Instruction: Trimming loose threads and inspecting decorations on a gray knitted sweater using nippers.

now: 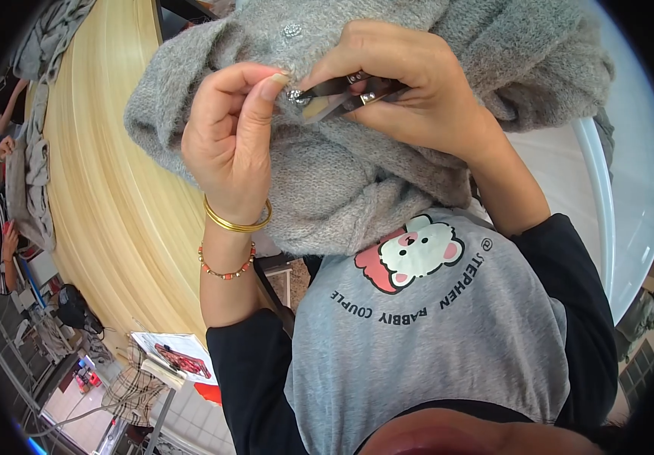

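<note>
We see the right hand (418,87) curled around small black snips (332,104), their long axis running from its palm toward the left hand (228,125), parted tips pointing at a silvery button (293,96) on grey knitwear (312,189) beneath both; the left thumb and forefinger pinch together beside it, seemingly steadying the work for the blades; we cannot tell what, if anything, they grip.

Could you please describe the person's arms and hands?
The left hand and right hand are ungloved. Loose black sleeves leave both forearms bare. Gold-coloured bangles and an orange and gold beaded bracelet circle the left wrist.
</note>
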Demonstrator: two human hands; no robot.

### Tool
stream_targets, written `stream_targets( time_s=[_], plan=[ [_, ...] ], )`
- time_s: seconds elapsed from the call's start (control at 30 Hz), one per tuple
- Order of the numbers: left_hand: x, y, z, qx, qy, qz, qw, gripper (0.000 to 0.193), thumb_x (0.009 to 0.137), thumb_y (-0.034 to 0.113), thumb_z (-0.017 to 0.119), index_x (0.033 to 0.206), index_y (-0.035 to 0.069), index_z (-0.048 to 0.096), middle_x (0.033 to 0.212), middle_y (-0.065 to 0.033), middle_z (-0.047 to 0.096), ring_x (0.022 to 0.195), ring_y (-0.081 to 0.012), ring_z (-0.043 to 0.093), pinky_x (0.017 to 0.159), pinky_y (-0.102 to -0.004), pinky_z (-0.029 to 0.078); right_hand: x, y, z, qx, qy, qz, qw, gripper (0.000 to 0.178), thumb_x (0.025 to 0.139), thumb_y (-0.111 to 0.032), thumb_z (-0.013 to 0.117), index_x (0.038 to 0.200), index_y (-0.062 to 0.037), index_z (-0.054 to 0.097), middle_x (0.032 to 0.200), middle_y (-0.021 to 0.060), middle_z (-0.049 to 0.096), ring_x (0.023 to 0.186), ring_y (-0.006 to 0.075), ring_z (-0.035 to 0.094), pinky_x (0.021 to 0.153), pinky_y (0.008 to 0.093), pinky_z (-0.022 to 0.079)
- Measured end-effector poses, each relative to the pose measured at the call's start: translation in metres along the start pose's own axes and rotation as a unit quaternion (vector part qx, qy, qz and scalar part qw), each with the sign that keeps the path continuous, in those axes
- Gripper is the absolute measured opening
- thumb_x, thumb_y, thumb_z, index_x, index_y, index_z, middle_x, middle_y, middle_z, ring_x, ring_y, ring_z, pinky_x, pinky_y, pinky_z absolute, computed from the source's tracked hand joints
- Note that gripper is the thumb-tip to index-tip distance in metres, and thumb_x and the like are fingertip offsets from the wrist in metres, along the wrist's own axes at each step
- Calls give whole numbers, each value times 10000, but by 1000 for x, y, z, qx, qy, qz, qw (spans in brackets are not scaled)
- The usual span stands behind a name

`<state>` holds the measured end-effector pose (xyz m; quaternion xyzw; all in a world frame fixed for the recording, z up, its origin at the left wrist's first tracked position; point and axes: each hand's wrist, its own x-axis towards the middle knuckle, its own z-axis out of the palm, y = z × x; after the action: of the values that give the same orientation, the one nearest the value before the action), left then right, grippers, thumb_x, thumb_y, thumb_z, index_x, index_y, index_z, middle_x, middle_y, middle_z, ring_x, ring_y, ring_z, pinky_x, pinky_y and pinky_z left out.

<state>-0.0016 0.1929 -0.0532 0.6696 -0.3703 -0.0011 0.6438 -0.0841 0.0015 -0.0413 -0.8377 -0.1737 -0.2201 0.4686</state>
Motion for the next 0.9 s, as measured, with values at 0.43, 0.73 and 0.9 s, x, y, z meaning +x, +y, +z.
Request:
stream_targets(
  time_s=[0.43,0.73,0.9],
  plan=[
    [6,-3,-6,16,1,114,993,103,945,-12,618,1047,-21,612,995,-80,664,821,-76,606,717,-191,499,24,10,-18,64,-21,-221,973,329,854,-121,741,1151,-7,656,893,55,615,785,129,552,684,256,439],
    [4,-5,-6,34,21,113,993,84,942,14,638,1020,-13,620,907,-38,676,747,-57,580,669,-180,475,27,15,-22,39,-38,-232,971,307,862,-99,711,1151,-2,673,873,90,624,751,160,589,650,274,460],
    [3,-5,-7,48,17,114,992,87,926,20,663,1004,-4,632,884,-30,678,716,-57,567,641,-183,470,28,-31,-35,77,-122,115,983,330,846,-109,745,1156,-11,688,819,75,614,712,152,576,606,276,445]
  ],
)
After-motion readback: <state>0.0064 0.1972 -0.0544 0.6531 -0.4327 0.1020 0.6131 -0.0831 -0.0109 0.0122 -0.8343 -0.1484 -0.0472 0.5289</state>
